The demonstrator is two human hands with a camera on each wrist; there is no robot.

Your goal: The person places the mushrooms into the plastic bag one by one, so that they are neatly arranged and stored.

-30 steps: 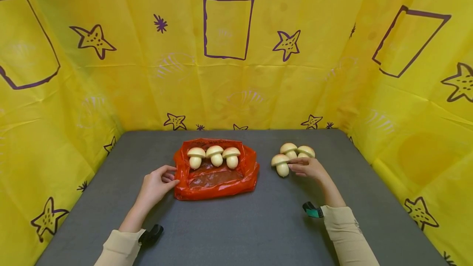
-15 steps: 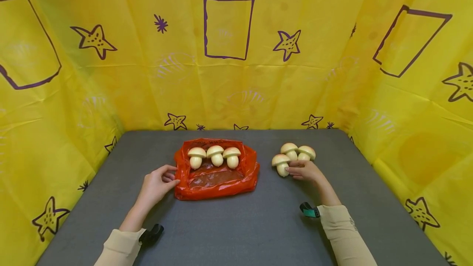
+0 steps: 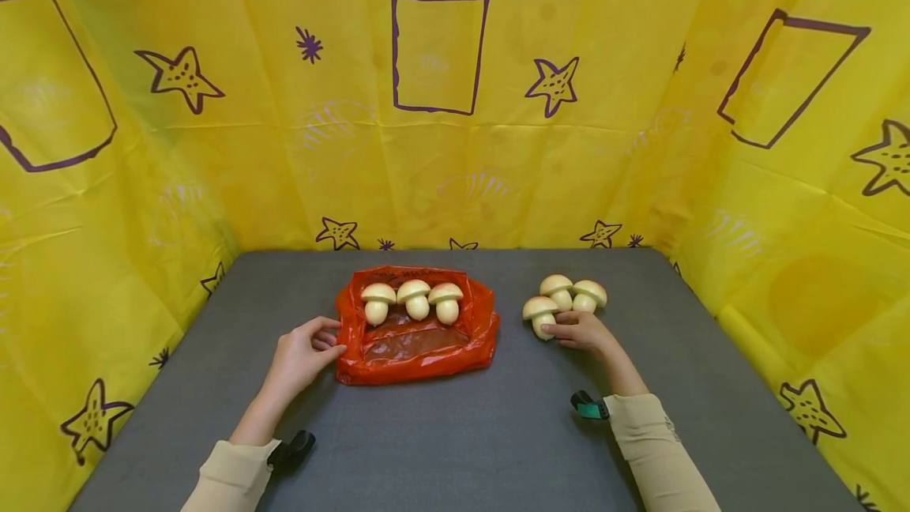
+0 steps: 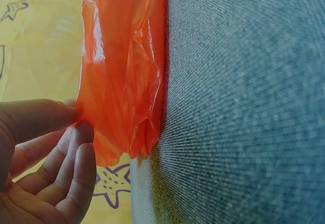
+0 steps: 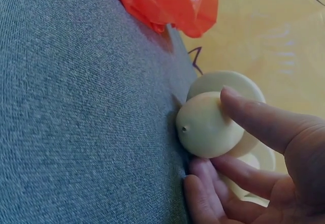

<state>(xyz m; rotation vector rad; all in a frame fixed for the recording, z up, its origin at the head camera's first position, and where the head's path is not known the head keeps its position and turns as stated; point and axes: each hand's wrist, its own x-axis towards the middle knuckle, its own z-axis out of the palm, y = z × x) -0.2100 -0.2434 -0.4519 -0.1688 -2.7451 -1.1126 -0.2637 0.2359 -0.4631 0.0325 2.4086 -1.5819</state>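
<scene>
A red plastic bag [image 3: 419, 366] lies opened out on the table, with three toy mushrooms [image 3: 417, 305] in a row at its back part. At the bag's left side my left hand [image 3: 302, 358] pinches its edge between thumb and fingers; the left wrist view shows the film [image 4: 119, 76] held at the fingertips. On the right, my right hand [image 3: 586, 332] holds the stem of the nearest toy mushroom [image 3: 539, 308]. In the right wrist view the thumb lies on one side of that pale stem [image 5: 205, 127] and the fingers on the other. The mushroom still rests on the table.
Two more toy mushrooms [image 3: 556, 285] lie just behind the held one, close together. A dark grey cloth covers the table [image 3: 455, 449]. Yellow patterned fabric [image 3: 441, 180] walls stand at the back and both sides.
My right hand has shifted slightly left and closed its thumb and fingers round the near mushroom's stem. The left hand, the bag and the mushrooms have stayed put.
</scene>
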